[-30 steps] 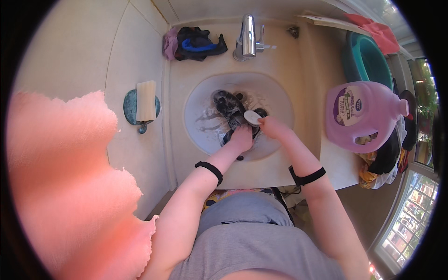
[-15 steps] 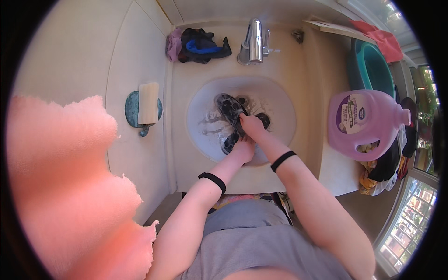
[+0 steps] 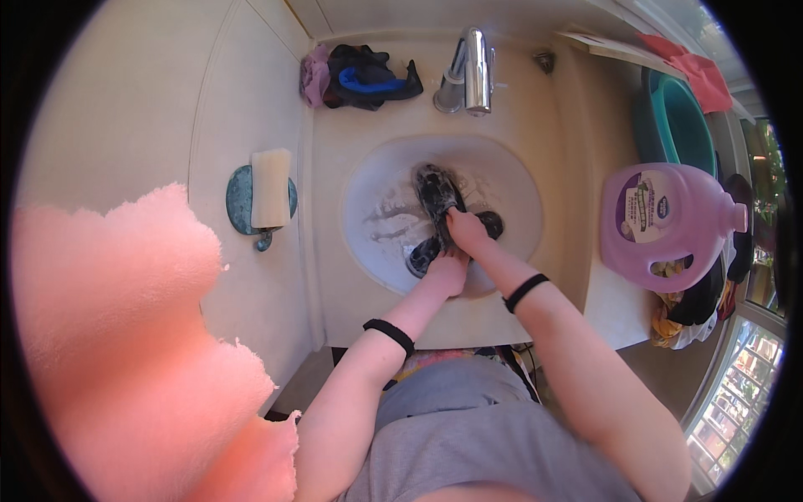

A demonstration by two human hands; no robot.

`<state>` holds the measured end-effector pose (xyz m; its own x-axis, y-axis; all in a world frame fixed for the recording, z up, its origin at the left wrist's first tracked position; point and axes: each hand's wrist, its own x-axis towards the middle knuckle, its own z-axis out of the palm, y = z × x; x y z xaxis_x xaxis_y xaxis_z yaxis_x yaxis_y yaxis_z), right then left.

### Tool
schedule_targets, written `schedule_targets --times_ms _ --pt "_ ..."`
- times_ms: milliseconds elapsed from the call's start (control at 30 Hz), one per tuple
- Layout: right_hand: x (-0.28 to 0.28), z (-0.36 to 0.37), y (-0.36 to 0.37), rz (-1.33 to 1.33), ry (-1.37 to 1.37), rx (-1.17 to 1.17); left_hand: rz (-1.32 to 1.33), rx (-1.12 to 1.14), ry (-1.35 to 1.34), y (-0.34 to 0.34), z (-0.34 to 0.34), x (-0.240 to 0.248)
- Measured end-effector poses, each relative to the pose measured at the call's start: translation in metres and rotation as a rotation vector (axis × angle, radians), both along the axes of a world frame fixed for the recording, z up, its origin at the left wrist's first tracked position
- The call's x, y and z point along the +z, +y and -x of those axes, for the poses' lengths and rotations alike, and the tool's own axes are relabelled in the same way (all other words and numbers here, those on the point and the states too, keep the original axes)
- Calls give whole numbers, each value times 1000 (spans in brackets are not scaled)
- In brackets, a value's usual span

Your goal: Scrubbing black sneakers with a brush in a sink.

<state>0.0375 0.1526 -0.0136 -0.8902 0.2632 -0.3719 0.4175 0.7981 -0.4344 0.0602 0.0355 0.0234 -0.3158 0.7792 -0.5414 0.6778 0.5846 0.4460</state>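
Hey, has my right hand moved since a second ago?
Yes, your right hand has moved left, judged against the sink.

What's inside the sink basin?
In the sink basin: a dark, sudsy shoe-like item under the left hand and right hand, dark pieces showing either side, grey streaks. Hidden: the middle beneath the hands, so whether those pieces join can't be told.

The person wears a plain grey shirt (image 3: 481, 452). One narrow black band (image 3: 393, 337) circles the left forearm (image 3: 421, 306), a similar band (image 3: 525, 293) the right forearm (image 3: 560, 328). Bluish-grey cloth (image 3: 460, 390) beyond may be trousers.
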Motion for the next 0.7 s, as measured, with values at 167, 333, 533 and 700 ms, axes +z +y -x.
schedule_targets --times_ms 167,333,533,700 --pt "37 -43 20 12 -59 134 59 34 -111 -6 7 -8" --pt "0 18 25 -72 0 -8 -1 -47 -74 11 1 3" --pt "41 -43 8 29 -156 179 70 -77 5 -3 6 -8" --pt "62 -42 28 -8 -178 163 7 -19 -6 0 3 0"
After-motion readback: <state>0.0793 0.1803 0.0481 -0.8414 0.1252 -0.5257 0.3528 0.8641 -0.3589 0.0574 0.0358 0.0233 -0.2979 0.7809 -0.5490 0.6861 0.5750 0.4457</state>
